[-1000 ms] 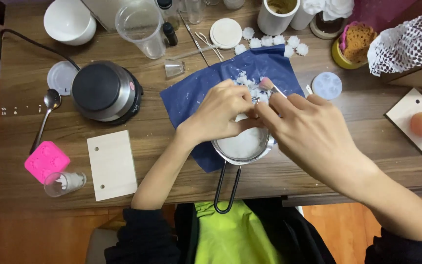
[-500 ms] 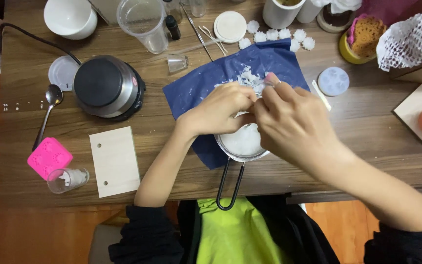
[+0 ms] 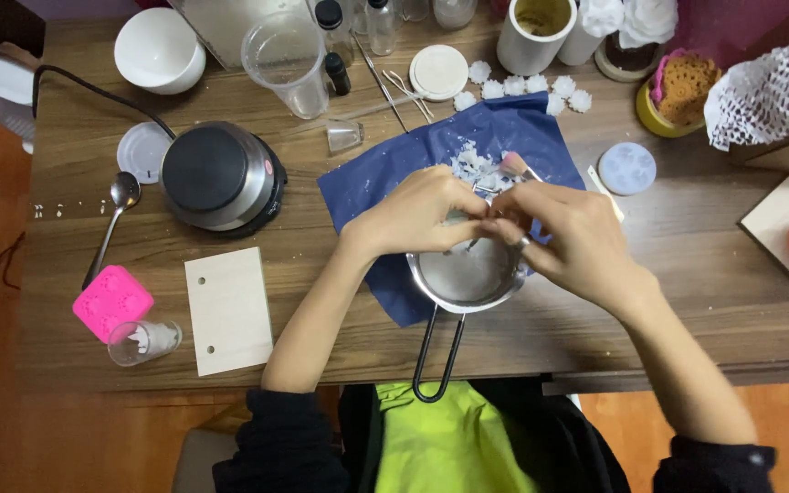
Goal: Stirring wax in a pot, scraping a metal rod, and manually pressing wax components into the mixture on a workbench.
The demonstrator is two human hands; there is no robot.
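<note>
A small steel pot [image 3: 463, 285] with a black wire handle [image 3: 437, 356] sits on a blue cloth [image 3: 385, 183] near the table's front edge; white wax fills it. Both my hands meet just above its far rim. My left hand [image 3: 417, 215] is curled with its fingertips pinched on something small and white that I cannot make out. My right hand [image 3: 568, 237] grips a small brush whose pink bristles [image 3: 510, 164] point away from me. White wax flakes [image 3: 472, 164] lie on the cloth behind the hands.
A round electric hot plate [image 3: 216, 175] with cord stands left. Nearby are a spoon [image 3: 113, 219], pink mould [image 3: 112, 303], small glass [image 3: 143, 341] and wooden board [image 3: 229, 310]. Bowl [image 3: 159, 50], clear cup [image 3: 287, 62], bottles, white flower shapes [image 3: 527, 87] and round blue mould [image 3: 626, 168] line the back.
The view shifted, so everything sits lower and to the right. My hands stayed together over the pot; my right hand drew lower and turned, uncovering more of the pot's near side.
</note>
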